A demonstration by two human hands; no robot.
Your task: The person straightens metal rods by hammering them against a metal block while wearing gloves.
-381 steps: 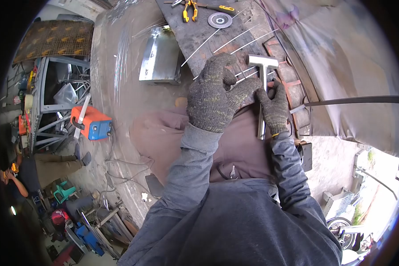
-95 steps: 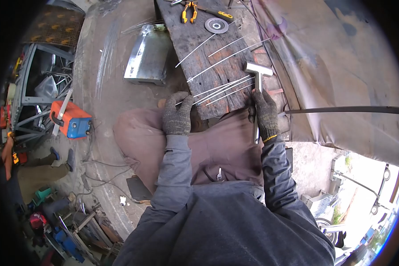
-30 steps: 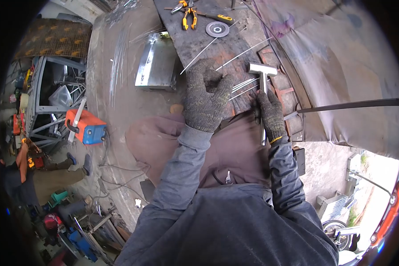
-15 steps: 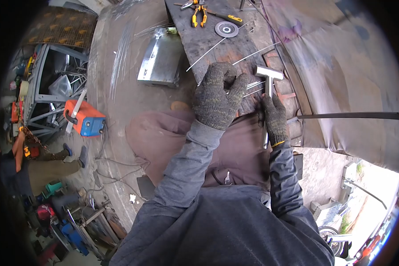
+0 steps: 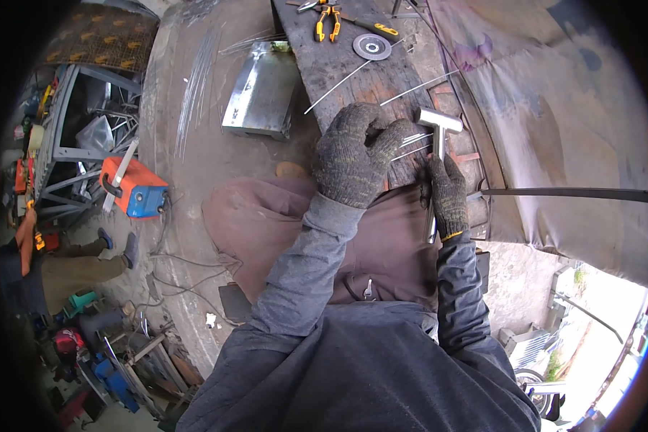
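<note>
Mid-frame, the knit-gloved left hand (image 5: 354, 157) is half curled by thin straight rods (image 5: 415, 138), holding any I can't tell, and right of centre the right hand (image 5: 449, 194) wraps a shiny metal T-shaped hammer (image 5: 439, 142), head upward, shaft running almost straight down.

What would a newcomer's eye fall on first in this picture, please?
Probably the shiny metal hammer, held in the gloved right hand by the right edge of the dark board. Next might come the yellow-handled pliers at the board's far end, and the orange-and-blue box off to the left.
</note>
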